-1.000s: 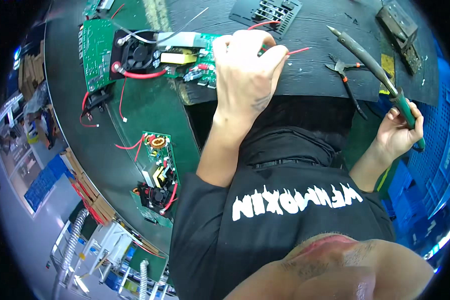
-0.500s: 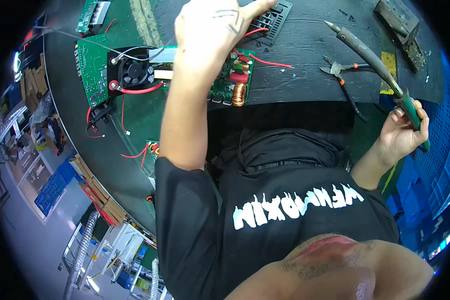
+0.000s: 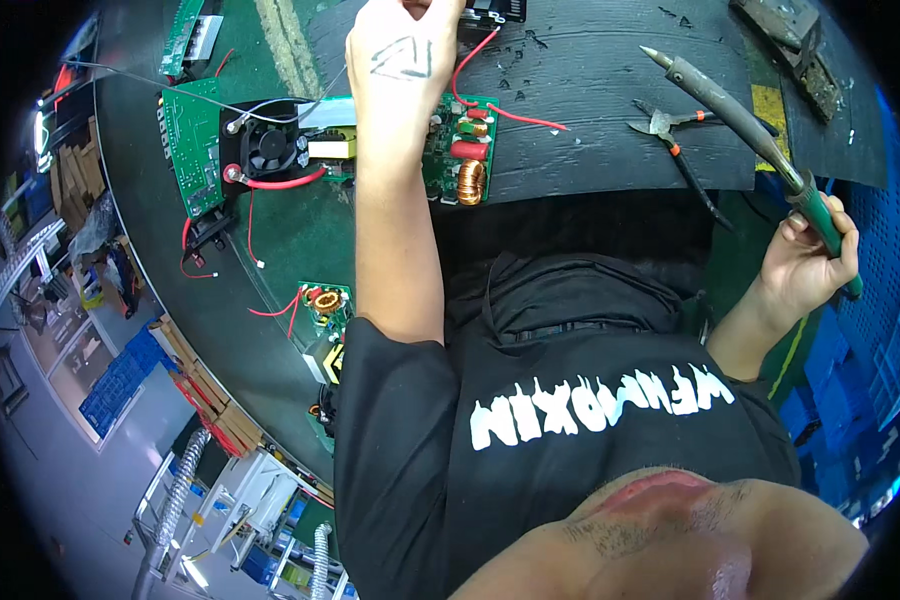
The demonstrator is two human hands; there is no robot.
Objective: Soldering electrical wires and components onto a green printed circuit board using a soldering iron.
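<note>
My left hand (image 3: pixel 400 65) is at the far edge of the view, its fingers curled and partly cut off. It appears to grip a black vented panel (image 3: pixel 495 12), seen tilted beside it. A red wire (image 3: pixel 462 70) runs from this panel to a green circuit board (image 3: pixel 444 170) with a copper coil, partly hidden under my left forearm. In my closed right hand (image 3: pixel 802 268) is a soldering iron (image 3: pixel 730 112) by its green handle. Its tip points up and left, above a pair of side cutters (image 3: pixel 660 124) with black and orange handles.
Left of my forearm are a black fan (image 3: pixel 270 150), another green board (image 3: pixel 192 140) and thick red and grey wires. A smaller board (image 3: pixel 328 302) with a coil lies nearer. A worn metal block (image 3: pixel 800 55) sits at the far right on the black mat (image 3: pixel 590 75).
My left hand has drawn left, its fingers curling in. The black panel has shifted left with it and tilted. The right hand and soldering iron have hardly moved.
</note>
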